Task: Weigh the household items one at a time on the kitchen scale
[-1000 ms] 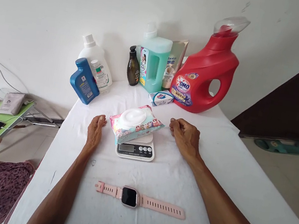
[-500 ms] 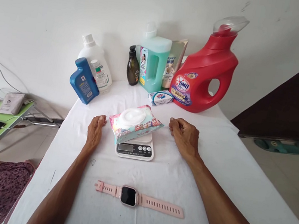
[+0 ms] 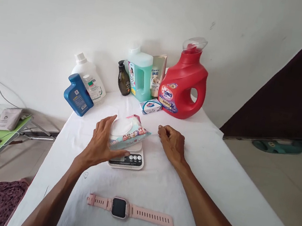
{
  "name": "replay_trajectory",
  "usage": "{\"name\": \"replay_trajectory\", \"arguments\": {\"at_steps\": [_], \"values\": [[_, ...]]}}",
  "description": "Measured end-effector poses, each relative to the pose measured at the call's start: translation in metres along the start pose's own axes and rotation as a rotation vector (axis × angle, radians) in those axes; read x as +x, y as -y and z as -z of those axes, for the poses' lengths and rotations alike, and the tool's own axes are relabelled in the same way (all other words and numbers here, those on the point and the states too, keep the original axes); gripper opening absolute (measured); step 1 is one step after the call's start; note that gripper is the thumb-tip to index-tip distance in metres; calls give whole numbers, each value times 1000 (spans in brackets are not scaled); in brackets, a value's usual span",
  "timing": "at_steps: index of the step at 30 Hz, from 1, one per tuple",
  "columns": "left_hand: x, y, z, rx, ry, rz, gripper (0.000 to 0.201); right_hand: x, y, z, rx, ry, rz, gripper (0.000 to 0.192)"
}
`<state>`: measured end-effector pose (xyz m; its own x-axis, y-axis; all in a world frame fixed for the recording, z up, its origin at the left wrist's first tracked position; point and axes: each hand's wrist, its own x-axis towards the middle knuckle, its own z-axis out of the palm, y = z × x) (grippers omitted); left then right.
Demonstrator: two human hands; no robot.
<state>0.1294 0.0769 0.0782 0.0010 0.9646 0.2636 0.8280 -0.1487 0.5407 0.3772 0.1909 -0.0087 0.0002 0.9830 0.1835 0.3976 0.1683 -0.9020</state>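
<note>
from my head camera, my left hand [image 3: 99, 144] wraps its spread fingers around the near left edge of the pack of wipes [image 3: 128, 132], gripping it. the pack is soft, pink and pale blue with small cartoon faces and a round white lid, lying tilted on the little white scale [image 3: 129, 159]. my right hand [image 3: 171, 143] rests loosely curled on the white cloth [image 3: 214, 184], just beside the pack's right corner.
</note>
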Motion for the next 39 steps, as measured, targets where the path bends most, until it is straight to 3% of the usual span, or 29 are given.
{"name": "replay_trajectory", "arguments": {"at_steps": [3, 9, 15, 18, 22, 25, 29, 33, 39], "values": [[10, -3, -7, 114, -1, 39, 113, 1, -1, -1, -22, -10, 9, 41], [18, 2, -11, 127, -80, 102, 81, 4, -4, -2, -35, -16, 22, 40], [27, 8, 0, -147, -261, 423, 71, 6, -6, -4, -46, -30, 24, 39], [49, 16, 14, -197, -349, 475, 73, 7, -6, -4, -43, -36, 30, 40], [100, 31, 20, -73, -427, 444, 69, 6, -6, -4, -36, -46, 32, 41], [140, 44, 6, 78, -362, 397, 61, 6, -6, -3, -27, -35, 36, 42], [176, 61, -28, 150, -261, 329, 58, 6, -7, -3, -16, -25, 31, 42], [192, 66, -56, 162, -303, 365, 58, 6, -6, -2, 0, -23, 12, 43], [203, 49, -77, 67, -346, 488, 74, 4, -5, -1, 1, -22, -13, 44]]}}
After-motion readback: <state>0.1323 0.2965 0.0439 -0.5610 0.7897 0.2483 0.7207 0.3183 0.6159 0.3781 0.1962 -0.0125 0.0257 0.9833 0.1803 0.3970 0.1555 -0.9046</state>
